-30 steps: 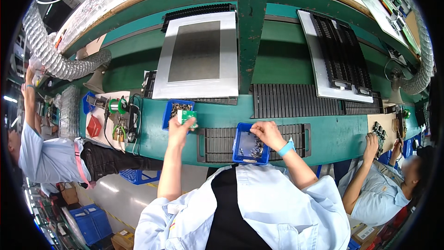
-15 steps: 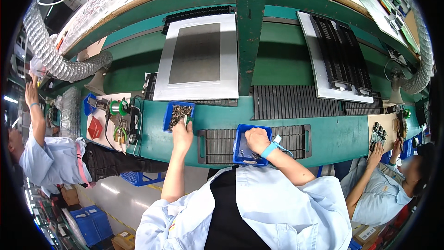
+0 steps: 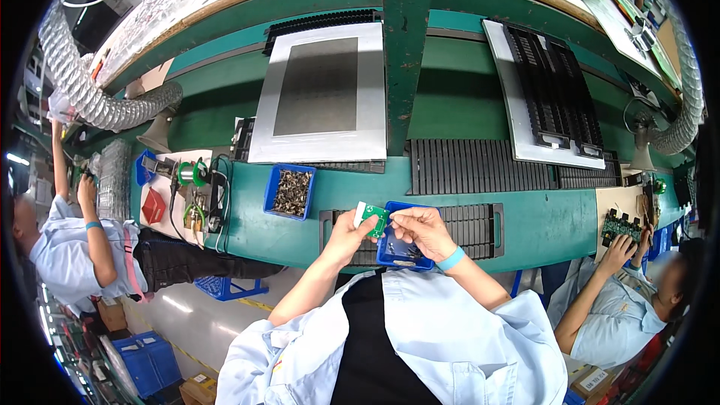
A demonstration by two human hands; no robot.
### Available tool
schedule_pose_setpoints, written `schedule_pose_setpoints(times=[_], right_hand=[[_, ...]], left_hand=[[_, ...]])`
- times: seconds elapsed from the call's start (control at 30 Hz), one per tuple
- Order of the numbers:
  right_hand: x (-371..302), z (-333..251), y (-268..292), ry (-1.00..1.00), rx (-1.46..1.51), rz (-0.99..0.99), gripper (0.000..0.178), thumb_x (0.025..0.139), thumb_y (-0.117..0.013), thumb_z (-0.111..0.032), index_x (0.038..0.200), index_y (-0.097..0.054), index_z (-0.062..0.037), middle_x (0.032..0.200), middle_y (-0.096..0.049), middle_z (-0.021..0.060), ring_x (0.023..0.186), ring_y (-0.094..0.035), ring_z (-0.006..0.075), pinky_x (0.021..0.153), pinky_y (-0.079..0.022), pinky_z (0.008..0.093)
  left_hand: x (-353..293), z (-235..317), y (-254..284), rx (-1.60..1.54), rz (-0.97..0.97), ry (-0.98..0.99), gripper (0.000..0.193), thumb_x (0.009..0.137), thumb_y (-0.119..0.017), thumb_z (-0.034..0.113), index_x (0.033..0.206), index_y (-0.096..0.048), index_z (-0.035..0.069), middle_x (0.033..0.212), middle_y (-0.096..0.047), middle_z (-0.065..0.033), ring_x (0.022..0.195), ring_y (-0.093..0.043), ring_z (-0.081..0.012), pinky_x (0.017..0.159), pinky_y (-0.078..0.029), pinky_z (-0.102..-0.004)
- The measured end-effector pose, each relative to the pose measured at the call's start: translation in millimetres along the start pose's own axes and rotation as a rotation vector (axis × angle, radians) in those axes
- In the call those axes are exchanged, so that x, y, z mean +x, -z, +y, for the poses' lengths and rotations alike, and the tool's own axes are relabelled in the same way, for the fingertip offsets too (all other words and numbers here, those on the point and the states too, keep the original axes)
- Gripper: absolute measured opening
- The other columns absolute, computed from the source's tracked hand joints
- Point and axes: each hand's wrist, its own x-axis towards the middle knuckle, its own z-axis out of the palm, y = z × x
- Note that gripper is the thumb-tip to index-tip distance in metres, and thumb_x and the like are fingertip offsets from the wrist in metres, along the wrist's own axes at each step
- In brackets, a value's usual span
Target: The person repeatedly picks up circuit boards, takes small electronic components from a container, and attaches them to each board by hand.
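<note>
My left hand [image 3: 348, 235] grips a small green circuit board [image 3: 374, 219] with a white edge, held tilted above the black slotted tray [image 3: 469, 231]. Close to the board's right edge is my right hand [image 3: 424, 229], its thumb and forefinger pinched together; whatever they hold is too small to make out. Below that hand stands a blue bin [image 3: 397, 256] with a few small dark parts in it. Farther left, a second blue bin [image 3: 290, 192] is filled with small metallic parts.
A white panel with a grey rectangle [image 3: 318, 86] leans at the back, left of a green post [image 3: 406, 67]. Black racks [image 3: 551, 86] lie on another panel at right. Soldering gear with a green wire spool [image 3: 192, 174] stands left. Co-workers sit on both sides.
My left hand has moved from the far bin toward me and right, bringing the circuit board. My right hand has risen out of the near bin to the board's edge.
</note>
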Motion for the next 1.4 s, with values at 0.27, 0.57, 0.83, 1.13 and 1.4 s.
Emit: schedule_pose_setpoints(times=[0.27, 0.57, 0.83, 1.13, 1.4], right_hand=[[0, 15, -1, 0.126, -0.008, 0.031, 0.008, 0.079, -0.058, -0.003, 0.085, -0.059, 0.0014, 0.069, -0.058, 0.0055, 0.054, -0.05, 0.0073, 0.047, -0.038, 0.014], [-3, 20, -8, 0.267, -0.333, 0.11, 0.004, 0.08, -0.055, -0.002, 0.083, -0.057, 0.0016, 0.07, -0.058, 0.0044, 0.059, -0.048, 0.0055, 0.053, -0.038, 0.0139], [2, 25, 6, 0.066, 0.003, -0.115, 0.006, 0.08, -0.058, -0.004, 0.084, -0.057, 0.0003, 0.071, -0.057, 0.006, 0.057, -0.047, 0.0076, 0.053, -0.039, 0.0162], [23, 28, 22, -0.085, 0.1, -0.188, 0.008, 0.077, -0.062, -0.007, 0.075, -0.058, -0.0012, 0.07, -0.059, 0.0091, 0.054, -0.047, 0.0084, 0.049, -0.038, 0.0173], [36, 42, 43, 0.531, -1.985, -0.051, 0.011, 0.075, -0.05, -0.005, 0.071, -0.056, 0.0034, 0.058, -0.057, 0.0124, 0.051, -0.056, 0.0231, 0.047, -0.043, 0.0287]], left_hand=[[-5, 9, -12, -0.306, -0.021, 0.038, 0.013, 0.083, -0.054, 0.007, 0.092, -0.051, -0.002, 0.078, -0.058, -0.0085, 0.066, -0.057, -0.0125, 0.057, -0.045, -0.0197], [-5, 6, -18, -0.259, 0.056, -0.071, 0.013, 0.08, -0.057, 0.002, 0.091, -0.051, -0.002, 0.078, -0.058, -0.0083, 0.066, -0.057, -0.0128, 0.058, -0.045, -0.0206], [-3, -3, -12, -0.328, -0.037, -0.074, 0.012, 0.076, -0.059, -0.001, 0.087, -0.053, -0.002, 0.075, -0.057, -0.0081, 0.064, -0.055, -0.0135, 0.056, -0.044, -0.0211], [6, -1, 17, -0.213, -0.073, -0.088, 0.013, 0.072, -0.062, -0.002, 0.083, -0.055, -0.001, 0.068, -0.057, -0.0075, 0.056, -0.054, -0.0141, 0.049, -0.042, -0.0205], [19, 11, 150, 1.348, 0.677, -0.074, 0.02, 0.081, -0.055, 0.012, 0.083, -0.053, -0.008, 0.065, -0.058, -0.0149, 0.051, -0.055, -0.0211, 0.048, -0.044, -0.0306]])
